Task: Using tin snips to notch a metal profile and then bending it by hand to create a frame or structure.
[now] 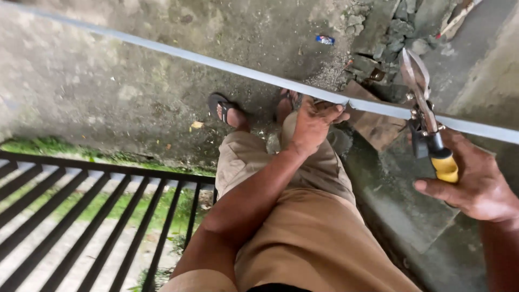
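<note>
A long grey metal strip [178,54] runs across the view from upper left to right. My left hand [313,121] grips it near the middle, fingers wrapped around its edge. My right hand [476,181] holds tin snips [427,116] with yellow and black handles. The blades point up and stand open beside the strip, just right of a cut or joint in it. My legs in tan shorts and dark sandals are below.
Rough concrete ground lies below. A black metal grille [81,216] over grass fills the lower left. Broken stones and rubble [378,38] sit at the upper right, with a small blue wrapper [325,39] nearby.
</note>
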